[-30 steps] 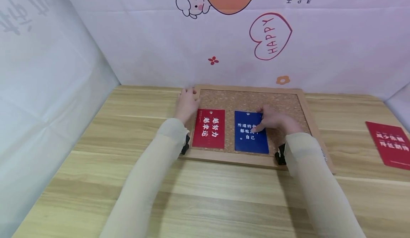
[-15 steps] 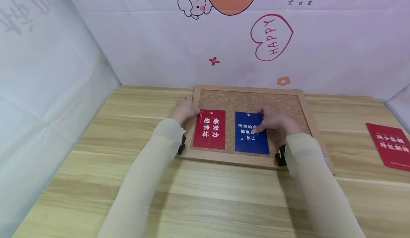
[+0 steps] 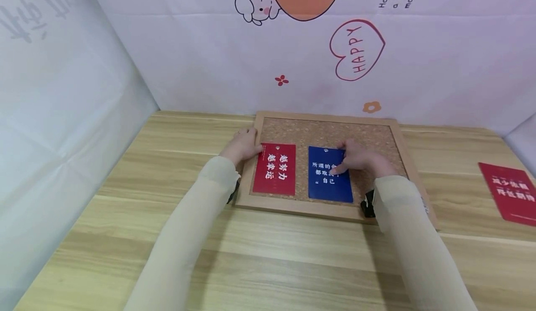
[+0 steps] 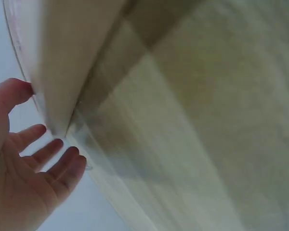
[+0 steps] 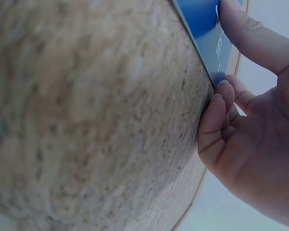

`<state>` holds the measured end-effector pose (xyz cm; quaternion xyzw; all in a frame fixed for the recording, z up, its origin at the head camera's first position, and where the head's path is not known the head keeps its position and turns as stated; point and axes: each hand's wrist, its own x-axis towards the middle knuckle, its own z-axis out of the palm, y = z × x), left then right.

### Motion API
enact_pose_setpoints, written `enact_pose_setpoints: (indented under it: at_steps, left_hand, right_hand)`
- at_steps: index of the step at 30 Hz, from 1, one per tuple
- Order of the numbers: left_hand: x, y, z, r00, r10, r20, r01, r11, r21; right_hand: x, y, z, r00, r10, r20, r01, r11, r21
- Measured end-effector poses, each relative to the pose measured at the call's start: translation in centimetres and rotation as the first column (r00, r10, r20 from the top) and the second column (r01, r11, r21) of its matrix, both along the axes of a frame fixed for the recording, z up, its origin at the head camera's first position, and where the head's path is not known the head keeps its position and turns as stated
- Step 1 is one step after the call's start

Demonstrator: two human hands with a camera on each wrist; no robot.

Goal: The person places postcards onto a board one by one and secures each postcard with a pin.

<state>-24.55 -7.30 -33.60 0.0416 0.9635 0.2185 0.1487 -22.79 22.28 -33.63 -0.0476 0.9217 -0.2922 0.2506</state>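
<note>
A wood-framed corkboard (image 3: 368,136) lies on the table with a red card (image 3: 274,169) and a blue card (image 3: 330,183) on it, each with a silver pin near its top edge. My left hand (image 3: 243,146) is at the board's left side, thumb on the frame by the red card's corner. In the left wrist view its fingers are spread and gently bent along the outer edge of the frame (image 4: 62,62). My right hand (image 3: 358,155) rests over the blue card's right side. Its straight thumb lies on the card face, while the fingertips (image 5: 214,113) touch the cork beside the card's edge.
Another red card (image 3: 508,192) lies on the wooden table (image 3: 293,260) to the right of the board. A white printed sheet (image 3: 201,60) stands as a wall behind the board, and a white sheet (image 3: 67,129) hangs on the left.
My left hand has slid from the board's upper left corner down the left frame toward me, its fingers moving outward. My right hand stays in place on the blue card.
</note>
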Motion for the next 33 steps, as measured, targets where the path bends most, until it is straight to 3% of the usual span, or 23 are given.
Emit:
enact_pose_setpoints:
  at_steps: [7, 16, 20, 33]
  left_hand:
    - [-0.1, -0.2, -0.7, 0.998, -0.047, -0.039, 0.046, 0.998, -0.035]
    - [-0.1, 0.2, -1.5, 0.99, -0.095, -0.102, 0.079, 0.985, -0.151]
    - [-0.1, 0.3, -1.6, 0.99, -0.102, -0.093, 0.085, 0.981, -0.176]
    - [-0.2, 0.9, -1.5, 0.995, -0.055, -0.078, 0.044, 0.989, -0.139]
  right_hand:
    - [-1.2, 1.0, -1.6, 0.999, 0.014, -0.034, -0.014, 1.0, 0.011]
    - [0.3, -0.3, 0.4, 1.0, 0.003, 0.003, -0.003, 1.0, 0.001]
    - [0.4, -0.4, 0.6, 1.0, 0.014, -0.002, -0.014, 1.0, 0.001]
    - [0.5, -0.2, 0.6, 1.0, 0.025, 0.014, -0.025, 1.0, 0.002]
